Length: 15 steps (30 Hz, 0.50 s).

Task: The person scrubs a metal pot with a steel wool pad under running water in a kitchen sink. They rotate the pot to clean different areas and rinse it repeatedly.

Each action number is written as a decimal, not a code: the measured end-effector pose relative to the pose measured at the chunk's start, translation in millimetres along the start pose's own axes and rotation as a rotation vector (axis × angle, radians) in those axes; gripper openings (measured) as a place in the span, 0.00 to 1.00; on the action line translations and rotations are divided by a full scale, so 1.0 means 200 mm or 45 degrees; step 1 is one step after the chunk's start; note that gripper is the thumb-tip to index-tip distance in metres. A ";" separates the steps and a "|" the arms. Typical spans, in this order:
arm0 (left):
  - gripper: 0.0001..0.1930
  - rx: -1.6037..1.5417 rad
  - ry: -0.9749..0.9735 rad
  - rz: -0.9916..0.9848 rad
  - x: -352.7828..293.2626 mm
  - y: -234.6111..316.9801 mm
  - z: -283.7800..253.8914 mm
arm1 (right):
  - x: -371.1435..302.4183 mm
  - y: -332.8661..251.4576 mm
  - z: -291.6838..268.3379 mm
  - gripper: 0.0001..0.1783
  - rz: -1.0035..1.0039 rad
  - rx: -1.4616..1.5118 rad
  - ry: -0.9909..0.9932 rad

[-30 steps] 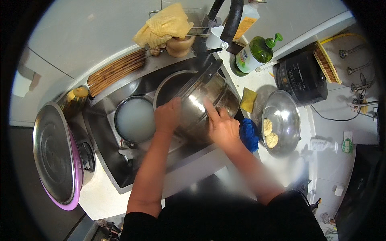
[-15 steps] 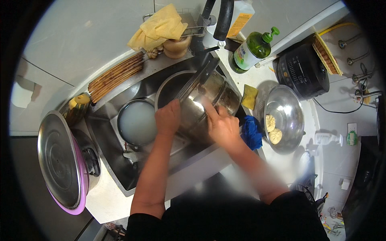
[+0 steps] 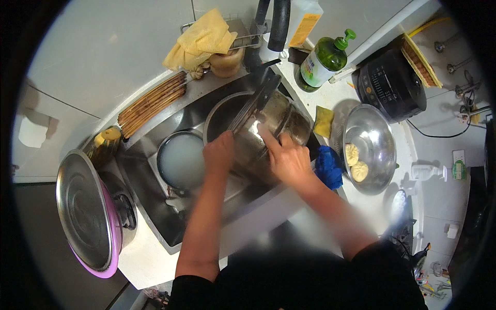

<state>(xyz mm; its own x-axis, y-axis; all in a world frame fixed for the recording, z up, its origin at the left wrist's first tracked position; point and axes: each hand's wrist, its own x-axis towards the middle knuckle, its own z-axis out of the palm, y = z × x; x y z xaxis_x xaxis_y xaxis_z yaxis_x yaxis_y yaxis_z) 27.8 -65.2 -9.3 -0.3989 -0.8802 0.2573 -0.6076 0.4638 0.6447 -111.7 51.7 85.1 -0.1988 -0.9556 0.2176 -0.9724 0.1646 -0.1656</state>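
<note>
A large stainless steel pot lies tilted on its side in the sink, its mouth turned to the left. My left hand is closed at the pot's rim, by the lower end of a long dark bar that crosses the pot. I cannot tell whether the bar is fixed to it. On the pot's stained outer wall rests my right hand, index finger stretched out against the metal and thumb apart. Left of the pot, a round pan of cloudy whitish water sits in the same sink.
The dark sink is edged by a white counter. To the right are a sponge, blue cloth, green pump bottle, steel bowl with two buns, and black cooker. A lidded pot stands left. The black faucet hangs above.
The whole view has shifted slightly to the right. Both hands keep nearly the same places on the pot, the right index finger still against its wall.
</note>
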 end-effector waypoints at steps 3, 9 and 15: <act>0.16 -0.052 -0.014 -0.052 0.00 0.03 -0.01 | -0.05 0.02 -0.02 0.35 -0.042 0.047 0.024; 0.16 -0.054 -0.026 -0.082 0.01 0.00 0.00 | 0.03 -0.01 -0.03 0.36 -0.009 0.057 0.003; 0.17 0.028 0.029 -0.031 -0.01 0.01 0.01 | -0.08 0.03 -0.02 0.35 0.071 0.036 0.023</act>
<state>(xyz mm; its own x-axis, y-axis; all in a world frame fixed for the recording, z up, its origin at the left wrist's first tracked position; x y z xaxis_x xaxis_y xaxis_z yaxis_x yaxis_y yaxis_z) 25.5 -62.7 -9.0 -0.3683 -0.8932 0.2581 -0.6321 0.4442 0.6349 -114.3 67.8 84.2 -0.2550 -0.9404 0.2248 -0.9559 0.2103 -0.2049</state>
